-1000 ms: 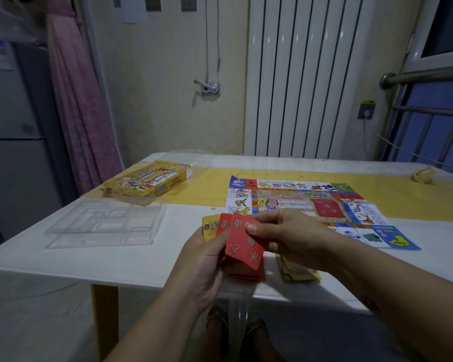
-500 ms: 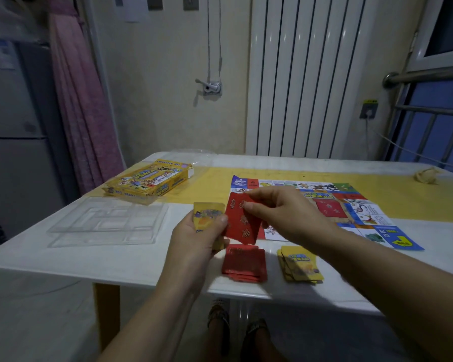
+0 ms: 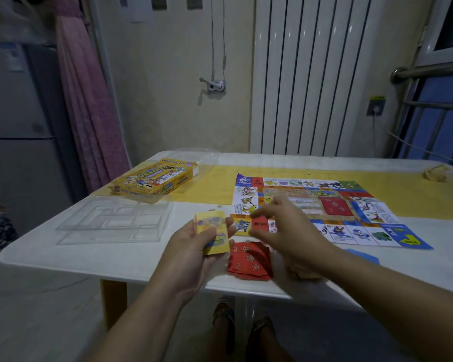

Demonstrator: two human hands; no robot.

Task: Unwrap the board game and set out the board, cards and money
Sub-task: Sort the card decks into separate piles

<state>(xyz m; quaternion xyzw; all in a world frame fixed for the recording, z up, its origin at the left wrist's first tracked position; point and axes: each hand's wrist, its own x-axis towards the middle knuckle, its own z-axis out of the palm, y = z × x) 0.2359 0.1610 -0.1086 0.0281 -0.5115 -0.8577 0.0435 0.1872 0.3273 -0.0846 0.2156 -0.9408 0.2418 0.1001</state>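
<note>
Head view: right hand (image 3: 285, 231) overlaps board (image 3: 351, 205); clear tray (image 3: 115, 220), box (image 3: 154, 181) lie left.

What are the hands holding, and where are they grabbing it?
The left hand holds a stack of yellow cards by its side edges. The right hand, blurred with fingers spread, seems to hold nothing.

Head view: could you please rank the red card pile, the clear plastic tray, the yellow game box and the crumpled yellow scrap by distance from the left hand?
From the left hand, holding yellow cards:
1. red card pile, just right
2. clear plastic tray, left
3. yellow game box, back left
4. crumpled yellow scrap, far right
</note>
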